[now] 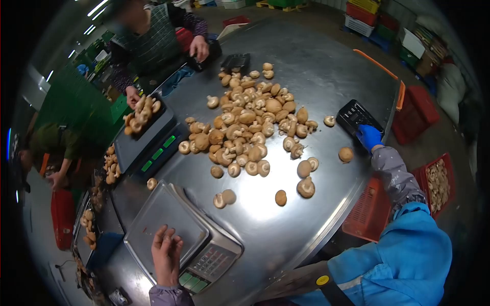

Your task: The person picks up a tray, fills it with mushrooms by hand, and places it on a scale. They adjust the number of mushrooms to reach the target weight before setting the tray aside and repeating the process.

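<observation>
My left hand [166,252], bare, hovers over the pan of a kitchen-style counting scale [178,224], its fingers loosely curled and apart with nothing in them. At the right edge of the metal table, my right hand [369,136] in a blue glove grips the near end of a black plastic tray [357,116]. A large heap of brown shiitake mushrooms [245,120] spreads across the middle of the table. One mushroom [329,121] lies just left of the tray, another [345,154] below it.
Across the table a person handles a row of mushrooms [142,115] on a second scale [148,137] with green displays. Another black tray [236,62] sits behind the heap. Red crates [363,211] stand on the floor at right, one [438,186] full of pale pieces.
</observation>
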### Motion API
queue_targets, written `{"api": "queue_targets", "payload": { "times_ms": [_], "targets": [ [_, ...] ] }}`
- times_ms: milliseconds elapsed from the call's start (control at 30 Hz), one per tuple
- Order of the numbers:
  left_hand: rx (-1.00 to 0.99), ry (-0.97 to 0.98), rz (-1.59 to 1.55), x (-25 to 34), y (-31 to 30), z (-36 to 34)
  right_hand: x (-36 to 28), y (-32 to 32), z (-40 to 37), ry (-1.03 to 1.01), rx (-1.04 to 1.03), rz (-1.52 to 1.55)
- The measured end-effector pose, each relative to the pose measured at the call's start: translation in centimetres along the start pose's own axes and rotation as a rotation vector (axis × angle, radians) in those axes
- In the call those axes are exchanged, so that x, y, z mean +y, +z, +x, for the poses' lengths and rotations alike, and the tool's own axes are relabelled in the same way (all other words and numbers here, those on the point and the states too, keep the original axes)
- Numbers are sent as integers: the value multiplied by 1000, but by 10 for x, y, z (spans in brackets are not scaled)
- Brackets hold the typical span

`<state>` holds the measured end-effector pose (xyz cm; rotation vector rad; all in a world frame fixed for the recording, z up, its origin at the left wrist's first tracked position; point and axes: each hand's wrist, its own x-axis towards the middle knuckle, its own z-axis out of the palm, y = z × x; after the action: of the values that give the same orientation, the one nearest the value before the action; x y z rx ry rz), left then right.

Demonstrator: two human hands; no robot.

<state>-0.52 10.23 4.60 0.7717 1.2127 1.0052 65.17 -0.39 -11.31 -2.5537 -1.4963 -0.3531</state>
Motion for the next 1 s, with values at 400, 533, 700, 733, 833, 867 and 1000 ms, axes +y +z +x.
{"api": "queue_targets", "payload": {
  "times_ms": [400, 533, 700, 733, 833, 867, 1000],
  "targets": [
    [-194, -232, 15, -53, 85, -5, -11, -17, 8, 85, 60, 57],
    [-367, -340, 50, -71, 130, -21, -77, -84, 6, -76, 258, 213],
    [-632, -576, -274, -97, 184, -51, -180, -125, -83, -878, -169, 694],
    [-535, -685, -295, -107, 186, -51, -192, -122, -107, -1025, -319, 759],
    [-299, -808, -86, -134, 170, -49, -189, -126, -124, -1042, -666, 804],
    [-288, -812, -88, -143, 158, -50, -182, -128, -111, -844, -770, 733],
    [-40, -858, -65, -149, 127, -64, -106, -83, -45, -303, -391, 555]
  ]
}}
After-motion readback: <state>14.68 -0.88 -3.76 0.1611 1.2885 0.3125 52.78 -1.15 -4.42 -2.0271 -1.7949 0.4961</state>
